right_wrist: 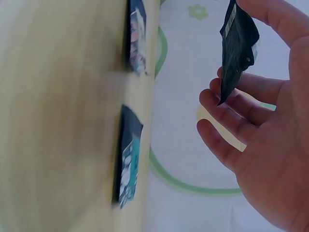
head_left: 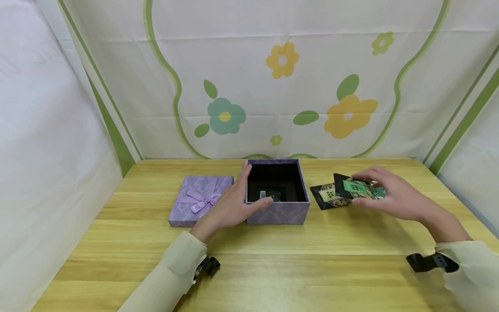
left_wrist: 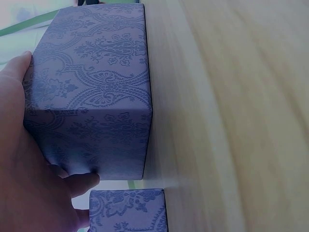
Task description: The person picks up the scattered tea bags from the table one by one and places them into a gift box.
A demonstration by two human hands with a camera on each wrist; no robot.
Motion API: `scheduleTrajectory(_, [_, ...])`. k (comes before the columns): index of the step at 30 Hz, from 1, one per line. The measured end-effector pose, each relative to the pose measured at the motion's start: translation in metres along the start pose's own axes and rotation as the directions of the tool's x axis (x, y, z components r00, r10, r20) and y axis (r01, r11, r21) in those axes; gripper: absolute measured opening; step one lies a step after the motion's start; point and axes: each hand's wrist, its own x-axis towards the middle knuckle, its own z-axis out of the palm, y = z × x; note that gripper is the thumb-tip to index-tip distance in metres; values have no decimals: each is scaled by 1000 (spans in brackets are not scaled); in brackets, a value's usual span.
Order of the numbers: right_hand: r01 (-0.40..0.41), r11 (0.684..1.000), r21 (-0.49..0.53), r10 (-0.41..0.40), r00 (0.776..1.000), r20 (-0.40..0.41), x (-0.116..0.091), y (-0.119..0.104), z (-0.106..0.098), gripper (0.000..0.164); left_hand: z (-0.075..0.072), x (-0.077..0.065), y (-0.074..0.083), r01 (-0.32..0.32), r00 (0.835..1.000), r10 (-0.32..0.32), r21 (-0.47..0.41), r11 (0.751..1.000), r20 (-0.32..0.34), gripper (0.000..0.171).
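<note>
Pinches green-labelled packet [head_left: 358, 188], raised right of purple box [head_left: 277, 214], in right hand [head_left: 399, 197] with remaining fingers loosely spread | grips box's left wall and near rim with wide-spanned left hand [head_left: 233, 204] | room on wooden tabletop [head_left: 280, 268] before box; lid [head_left: 196, 197] just left

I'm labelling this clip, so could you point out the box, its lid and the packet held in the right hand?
Box [head_left: 277, 213]: head view, on its front wall.
Lid [head_left: 202, 202]: head view, on its bow.
Held packet [head_left: 356, 187]: head view, on its green label.
</note>
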Motion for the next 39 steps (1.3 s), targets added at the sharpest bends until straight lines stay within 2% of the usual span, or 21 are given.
scheduleTrajectory(8, [18, 1000, 25, -18, 1000, -2, 18, -16, -1, 68, -1, 0, 0, -4, 1000, 4, 4, 1000, 0, 114])
scheduleTrajectory(13, [46, 999, 7, -46, 999, 1, 30, -25, -3, 68, -1, 0, 0, -8, 1000, 8, 7, 1000, 2, 114])
scheduleTrajectory(20, [34, 999, 4, -34, 999, -6, 41, -39, -5, 69, 0, 1, -1, -9, 1000, 9, 11, 1000, -1, 115])
scheduleTrajectory(24, [46, 999, 4, -46, 999, -8, 48, -48, -3, 69, -1, 0, 0, -17, 1000, 17, 13, 1000, -7, 115])
scheduleTrajectory(31, [115, 993, -23, -115, 993, 4, 61, -64, 1, 67, -1, 0, 0, -22, 1000, 22, 15, 1000, -3, 113])
scheduleTrajectory(39, [127, 992, -23, -126, 992, 20, 75, -79, 8, 70, 0, 0, 1, -18, 1000, 18, 13, 1000, -4, 113])
